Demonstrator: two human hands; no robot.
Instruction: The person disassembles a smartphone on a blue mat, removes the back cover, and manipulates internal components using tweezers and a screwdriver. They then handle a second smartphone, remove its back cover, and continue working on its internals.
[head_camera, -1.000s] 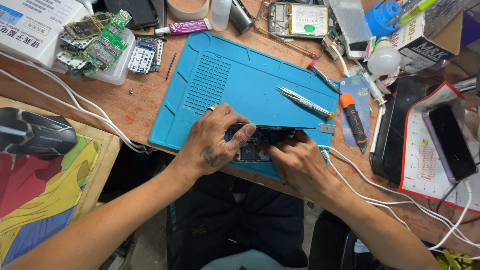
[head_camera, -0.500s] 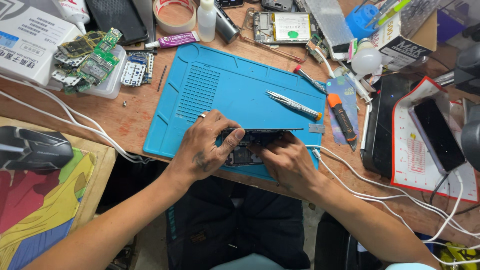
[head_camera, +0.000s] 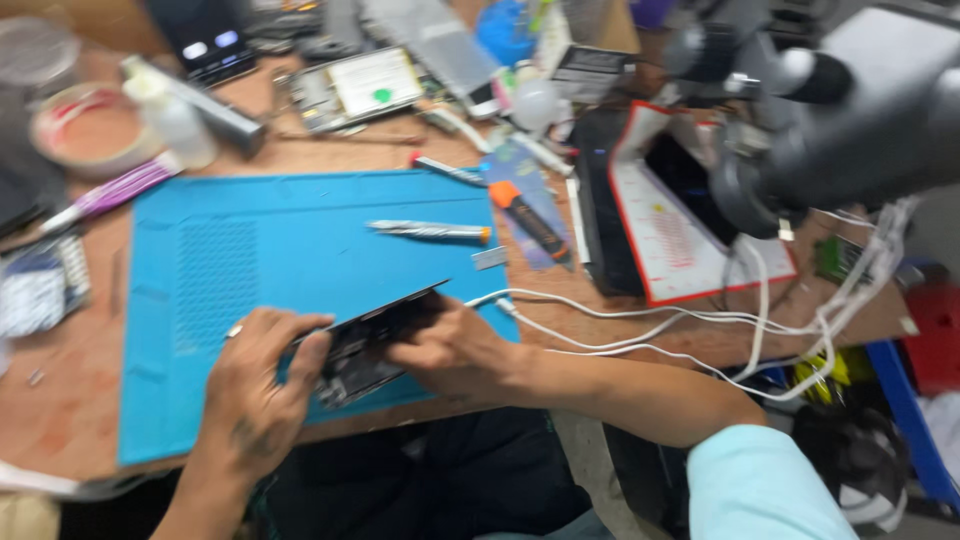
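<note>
An opened black phone lies tilted at the near edge of the blue work mat, its inner parts showing. My left hand grips its left end, with a ring on one finger. My right hand holds its right end from the other side. The frame is blurred, so the finger positions on the phone are unclear.
A silver screwdriver lies on the mat, an orange-tipped tool beside it. White cables run across the wooden bench. A roll of tape, a white bottle, another open phone and a black microscope stand around.
The view has swung to the right and blurred, bringing the microscope into sight. Both hands remain on the phone, which is now tilted up at its right end.
</note>
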